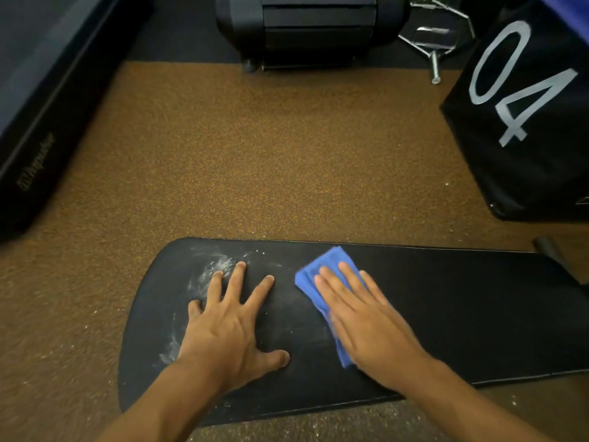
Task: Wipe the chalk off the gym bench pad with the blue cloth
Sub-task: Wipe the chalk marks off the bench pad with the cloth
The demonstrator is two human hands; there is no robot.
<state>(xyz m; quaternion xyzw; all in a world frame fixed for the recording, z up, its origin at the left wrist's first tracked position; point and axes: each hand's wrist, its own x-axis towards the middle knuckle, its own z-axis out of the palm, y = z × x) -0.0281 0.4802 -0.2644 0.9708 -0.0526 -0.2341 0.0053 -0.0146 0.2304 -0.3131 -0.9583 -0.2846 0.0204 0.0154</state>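
Both hands flat: right hand [366, 317] presses blue cloth [331, 266] (chalk [220, 266] leftward).

Two readable marks are in view. The number "04" is painted in large pale grey digits on the side of a black box [522, 122] standing on the floor at the upper right; the digits are tilted. At the left edge, a dark padded block [35, 122] carries a small faint logo and a word along its side, which looks like "Impulse", but it is too blurred to be sure.
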